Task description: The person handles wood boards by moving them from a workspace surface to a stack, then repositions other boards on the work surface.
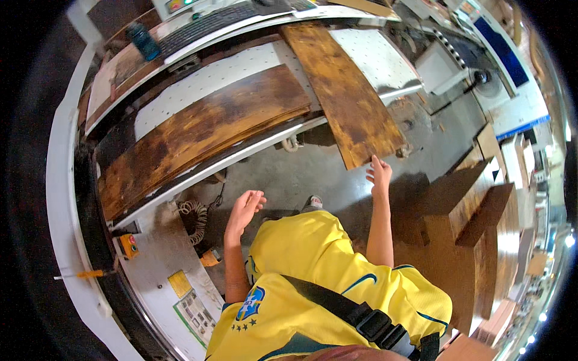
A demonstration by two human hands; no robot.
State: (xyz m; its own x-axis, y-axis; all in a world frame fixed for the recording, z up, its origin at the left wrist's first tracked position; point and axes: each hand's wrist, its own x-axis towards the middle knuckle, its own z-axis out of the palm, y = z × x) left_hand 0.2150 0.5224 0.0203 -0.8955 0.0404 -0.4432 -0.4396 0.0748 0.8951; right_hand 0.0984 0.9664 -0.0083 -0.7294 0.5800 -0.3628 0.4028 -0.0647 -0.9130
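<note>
A long brown wood-grain board (343,90) lies aslant across the machine's bed, its near end sticking out past the front rail. My right hand (378,173) is closed on that near end, at its right corner, with the thumb on top; the fingers below are partly hidden. To the left, a low stack of similar brown boards (211,120) rests along the front of the white dotted bed (367,57). My left hand (245,210) hovers in front of the rail, loosely curled with the fingers a little apart, and I see nothing in it.
Stacked dark brown panels (451,210) stand close by my right arm. A coiled air hose (194,219) hangs under the rail, near a yellow box with a red button (127,245). Behind the bed are a keyboard (205,29) and a dark bottle (142,42).
</note>
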